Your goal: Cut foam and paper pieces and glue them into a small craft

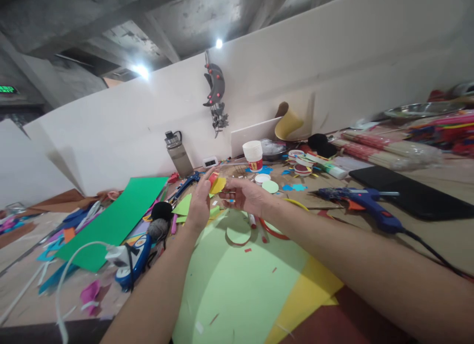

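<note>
My left hand [200, 201] is raised above the table and pinches a small yellow paper piece [217, 185] with a red bit [213, 177] at its top. My right hand [244, 196] hovers just to the right of it, fingers curled toward the same piece and touching its edge. Both hands are above a large light green sheet [237, 285] that overlaps a yellow sheet [307, 289]. A cut green ring shape [239, 235] lies on the sheet below the hands.
A blue hot glue gun [366, 206] lies at the right with its cord trailing off. A dark green sheet [114, 220], scissors [185, 186], a water bottle [178, 154], stacked paper cups [253, 154], tape rolls [299, 161] and paper scraps crowd the table. A white wall stands behind.
</note>
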Demonstrator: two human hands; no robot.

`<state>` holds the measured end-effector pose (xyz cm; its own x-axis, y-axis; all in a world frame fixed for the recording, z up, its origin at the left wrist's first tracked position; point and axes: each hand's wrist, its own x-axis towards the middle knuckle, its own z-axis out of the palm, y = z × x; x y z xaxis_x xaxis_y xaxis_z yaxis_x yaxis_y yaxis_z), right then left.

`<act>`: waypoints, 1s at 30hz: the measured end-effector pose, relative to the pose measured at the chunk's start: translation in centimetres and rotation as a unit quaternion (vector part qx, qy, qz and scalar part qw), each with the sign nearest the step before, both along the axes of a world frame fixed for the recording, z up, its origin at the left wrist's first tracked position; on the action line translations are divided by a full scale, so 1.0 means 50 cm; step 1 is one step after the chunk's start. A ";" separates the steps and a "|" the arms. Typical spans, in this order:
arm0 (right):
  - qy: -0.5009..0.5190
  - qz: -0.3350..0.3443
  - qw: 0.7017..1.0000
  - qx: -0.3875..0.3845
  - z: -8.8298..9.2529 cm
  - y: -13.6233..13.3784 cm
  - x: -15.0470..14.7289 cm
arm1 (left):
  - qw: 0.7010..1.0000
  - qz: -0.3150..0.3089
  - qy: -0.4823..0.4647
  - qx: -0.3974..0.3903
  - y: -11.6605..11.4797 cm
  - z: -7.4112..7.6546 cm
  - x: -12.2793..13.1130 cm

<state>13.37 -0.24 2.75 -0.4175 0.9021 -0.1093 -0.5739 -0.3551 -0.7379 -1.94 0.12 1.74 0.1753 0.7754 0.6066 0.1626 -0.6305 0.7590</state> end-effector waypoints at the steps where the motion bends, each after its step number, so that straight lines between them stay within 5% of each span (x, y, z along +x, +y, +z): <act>1: -0.004 -0.003 1.000 -0.002 -0.002 0.001 -0.001 | 0.997 -0.024 -0.055 -0.041 0.004 -0.003 0.004; 4: -0.016 -0.006 1.000 -0.005 -0.006 0.006 -0.004 | 0.981 -0.051 -0.149 -0.111 0.018 -0.011 0.010; 15: -0.082 -0.055 0.995 0.030 -0.022 0.014 -0.007 | 0.976 -0.061 -0.158 -0.137 0.023 -0.025 0.012; 19: -0.132 -0.126 0.980 0.082 -0.022 0.028 0.014 | 0.950 0.042 -0.205 -0.231 0.016 -0.014 0.003; 22: -0.156 -0.181 0.964 0.121 -0.009 0.044 0.038 | 0.946 0.113 -0.134 -0.274 0.012 -0.011 -0.006; 30: -0.220 -0.259 0.922 0.187 0.031 0.040 0.077 | 0.936 0.165 0.139 -0.278 0.011 -0.026 -0.010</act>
